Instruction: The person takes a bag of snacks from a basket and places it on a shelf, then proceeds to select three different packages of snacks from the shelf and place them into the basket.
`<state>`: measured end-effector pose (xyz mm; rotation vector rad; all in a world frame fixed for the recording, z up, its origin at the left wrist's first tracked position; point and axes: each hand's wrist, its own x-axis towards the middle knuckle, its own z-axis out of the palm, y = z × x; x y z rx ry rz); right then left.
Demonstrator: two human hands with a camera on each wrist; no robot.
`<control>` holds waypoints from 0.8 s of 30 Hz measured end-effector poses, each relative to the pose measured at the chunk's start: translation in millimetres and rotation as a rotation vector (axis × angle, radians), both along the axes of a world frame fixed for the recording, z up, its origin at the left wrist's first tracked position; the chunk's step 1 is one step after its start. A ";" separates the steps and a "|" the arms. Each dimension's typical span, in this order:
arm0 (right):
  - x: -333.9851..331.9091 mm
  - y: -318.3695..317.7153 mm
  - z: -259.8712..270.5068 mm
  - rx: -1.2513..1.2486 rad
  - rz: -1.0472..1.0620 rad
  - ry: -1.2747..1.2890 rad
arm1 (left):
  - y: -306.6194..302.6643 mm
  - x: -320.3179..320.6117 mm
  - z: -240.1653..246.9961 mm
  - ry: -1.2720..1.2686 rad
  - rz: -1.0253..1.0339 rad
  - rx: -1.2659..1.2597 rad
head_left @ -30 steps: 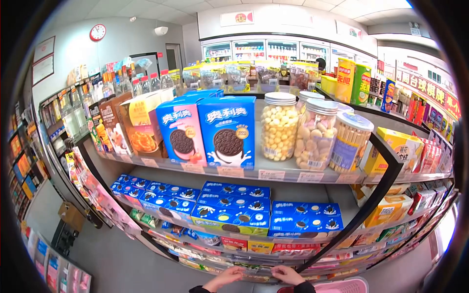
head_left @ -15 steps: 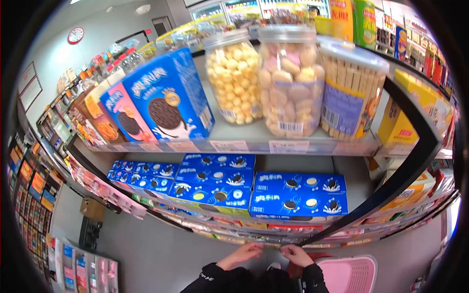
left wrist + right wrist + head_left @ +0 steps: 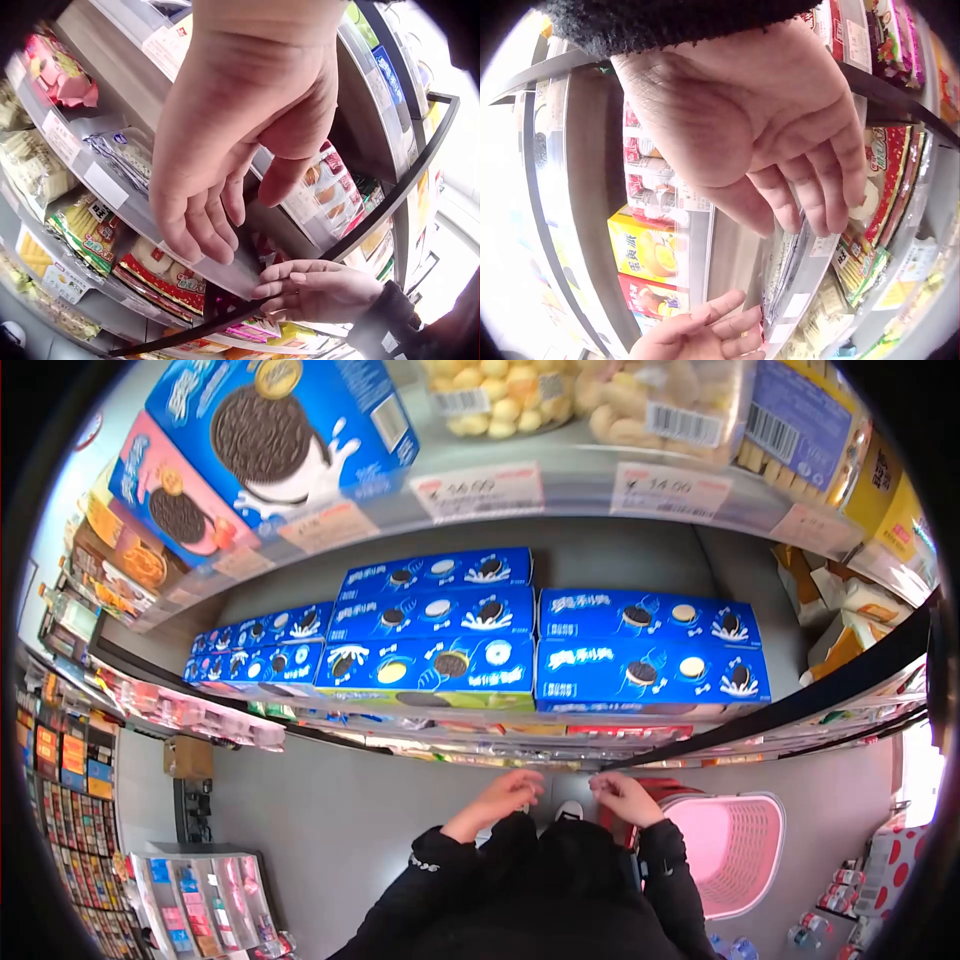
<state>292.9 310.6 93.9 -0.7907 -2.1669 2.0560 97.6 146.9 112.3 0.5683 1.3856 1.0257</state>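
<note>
Both hands hang low in front of the shelves, apart and holding nothing. My left hand (image 3: 505, 797) has loosely bent fingers; in the left wrist view this hand (image 3: 240, 127) hangs before shelves of bagged snacks. A short gap separates it from my right hand (image 3: 625, 800), which is relaxed too. In the right wrist view the right hand (image 3: 757, 120) shows its palm and slack fingers. Above the hands, in the head view, blue Oreo cookie boxes (image 3: 430, 610) lie stacked on a shelf. A pink basket (image 3: 775, 850) stands on the floor beside the right arm.
Higher up, a taller blue Oreo box (image 3: 270, 440) and clear snack jars (image 3: 660, 410) stand on the top shelf. A black shelf post (image 3: 800, 695) slants down at the right. A low display rack (image 3: 205, 900) and a cardboard box (image 3: 188, 757) are at the left.
The head view has tilted down and come nearer the shelf, so more floor, basket and arms show. Both hands appear higher in view and stay empty.
</note>
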 end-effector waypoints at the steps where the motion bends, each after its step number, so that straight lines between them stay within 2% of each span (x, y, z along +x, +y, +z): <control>1: -2.7 -0.2 6.6 0.017 0.008 -0.008 | -2.0 -4.7 6.1 0.003 0.025 -0.022; 6: -12.3 0.5 17.1 0.071 0.007 -0.016 | -19.5 -25.3 -3.9 0.047 0.091 0.064; 10: -7.8 -1.0 12.3 0.101 0.012 -0.068 | -27.5 -25.5 -20.6 0.089 0.155 0.013; 13: -1.7 -6.2 10.1 0.141 0.042 -0.114 | -34.0 -16.3 -43.1 0.471 0.092 -0.019; 14: 0.2 -8.5 8.4 0.184 0.044 -0.137 | -35.2 -11.5 -46.4 0.472 0.107 -0.028; 19: 10.7 -17.9 -15.1 0.061 0.099 -0.139 | -32.6 7.5 -55.5 0.406 0.025 -0.024; 24: 6.9 -33.6 3.2 0.078 0.107 -0.178 | -37.7 16.9 -39.4 0.308 -0.058 -0.020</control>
